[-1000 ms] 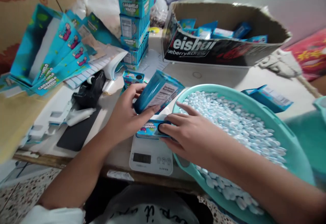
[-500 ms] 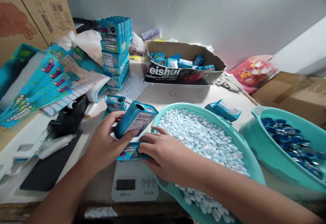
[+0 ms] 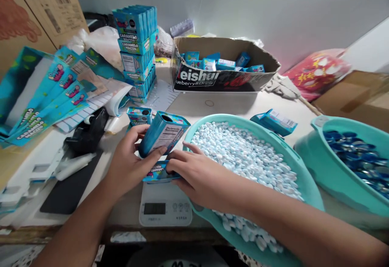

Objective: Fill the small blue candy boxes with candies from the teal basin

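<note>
My left hand [image 3: 130, 159] is wrapped round a blue candy box [image 3: 165, 133], tilted, with a round hole in its top. Below it a second candy box [image 3: 156, 171], lettered "Caramelo Macizo", lies on the white kitchen scale [image 3: 165, 202]. My right hand [image 3: 194, 169] is closed, its fingertips pressed together at the hole end of that second box; whatever they hold is hidden. Beside it stands a turquoise tub [image 3: 306, 182] of pale blue-white candies [image 3: 243, 157]. Another candy box [image 3: 139, 115] with a hole stands behind my left hand.
Candy boxes are stacked in a tall pile [image 3: 136, 52] behind. A cardboard tray [image 3: 225, 81] holds more boxes. At right are a loose box [image 3: 275, 122] and a tub [image 3: 306, 149] of shiny blue pieces. Flat printed cartons [image 3: 51, 97] and a black tape dispenser [image 3: 86, 133] lie left.
The camera view has shifted a little, so the tubs and the scale appear higher and farther right. Both hands keep nearly the same pose on the boxes.
</note>
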Available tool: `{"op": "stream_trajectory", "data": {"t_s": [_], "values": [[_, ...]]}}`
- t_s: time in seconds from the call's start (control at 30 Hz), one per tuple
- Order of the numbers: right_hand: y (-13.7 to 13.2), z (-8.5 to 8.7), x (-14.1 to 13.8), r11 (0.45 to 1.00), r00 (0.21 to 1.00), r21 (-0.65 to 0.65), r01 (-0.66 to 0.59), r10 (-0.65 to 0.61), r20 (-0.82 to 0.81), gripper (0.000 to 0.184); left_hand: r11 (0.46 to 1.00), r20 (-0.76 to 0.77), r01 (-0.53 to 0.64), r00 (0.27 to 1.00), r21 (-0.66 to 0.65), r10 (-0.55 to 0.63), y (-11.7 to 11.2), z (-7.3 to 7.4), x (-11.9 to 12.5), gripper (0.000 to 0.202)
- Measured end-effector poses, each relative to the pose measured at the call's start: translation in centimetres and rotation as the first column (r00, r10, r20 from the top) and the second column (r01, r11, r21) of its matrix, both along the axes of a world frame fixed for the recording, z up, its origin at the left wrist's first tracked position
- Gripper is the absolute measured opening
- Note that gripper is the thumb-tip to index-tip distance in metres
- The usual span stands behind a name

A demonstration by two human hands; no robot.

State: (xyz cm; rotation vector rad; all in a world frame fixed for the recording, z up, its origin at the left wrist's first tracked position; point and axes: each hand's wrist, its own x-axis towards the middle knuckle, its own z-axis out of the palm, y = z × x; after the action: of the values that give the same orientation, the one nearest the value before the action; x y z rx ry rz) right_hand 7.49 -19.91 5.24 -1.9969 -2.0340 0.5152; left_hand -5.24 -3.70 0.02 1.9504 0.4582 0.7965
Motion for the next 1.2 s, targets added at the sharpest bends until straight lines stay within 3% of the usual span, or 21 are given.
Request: {"op": "stream_trajectory", "data": {"t_s": [0.6,0.8,0.97,1.2], "values": [[-0.15,0.64,0.68,0.995,0.977,0.014,0.094,-0.090,-0.193,0.017,1.000,0.031,0.021,0.999,-0.006,-0.020,-0.03,0.43,0.16,0.042],[-0.32,0.48,0.75,0.998,0.991,0.010,0.058,-0.056,-0.121,0.017,1.000,0.036,0.006,0.999,0.013,-0.007,0.03,0.36,0.36,0.041],[-0.20,0.69,0.62,0.997,1.000,-0.072,-0.015,0.013,-0.021,0.012,1.000,0.049,0.007,0.999,0.016,-0.008,0.03,0.22,0.46,0.039],[-0.04,0.66,0.57,0.997,1.000,-0.080,-0.006,0.007,0.014,0.012,1.000,0.074,0.026,0.997,0.017,-0.028,-0.08,0.23,0.36,0.038]]}}
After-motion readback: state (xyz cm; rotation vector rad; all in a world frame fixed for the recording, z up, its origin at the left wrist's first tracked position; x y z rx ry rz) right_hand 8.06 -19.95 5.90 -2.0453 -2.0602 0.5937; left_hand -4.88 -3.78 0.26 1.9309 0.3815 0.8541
